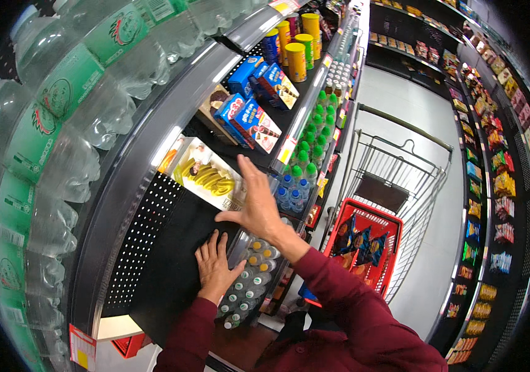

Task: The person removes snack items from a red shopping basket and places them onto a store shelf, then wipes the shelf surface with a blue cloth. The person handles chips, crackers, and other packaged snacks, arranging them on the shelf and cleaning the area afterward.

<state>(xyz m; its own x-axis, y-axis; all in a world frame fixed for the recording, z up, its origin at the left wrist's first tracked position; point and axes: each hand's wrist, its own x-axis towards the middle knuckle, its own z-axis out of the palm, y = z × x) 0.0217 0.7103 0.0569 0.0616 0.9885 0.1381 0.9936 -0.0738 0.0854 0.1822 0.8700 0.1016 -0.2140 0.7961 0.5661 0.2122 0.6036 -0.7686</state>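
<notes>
My right hand is at the front end of a white carton printed with yellow food pieces. Its thumb is spread away from the fingers, near the carton's lower corner; whether the palm presses on the end is hidden. Lower down, my left hand lies palm down with fingers apart on the black shelf, near its front edge. Beyond the carton stand a brown box and several blue snack boxes. Farther along are canister-shaped tubs with yellow lids.
Large bottles with green labels line the shelf above, at left. Small capped bottles fill the shelf below. A wire shopping cart with a red basket of snack bags stands in the aisle. Snack shelves run along the right.
</notes>
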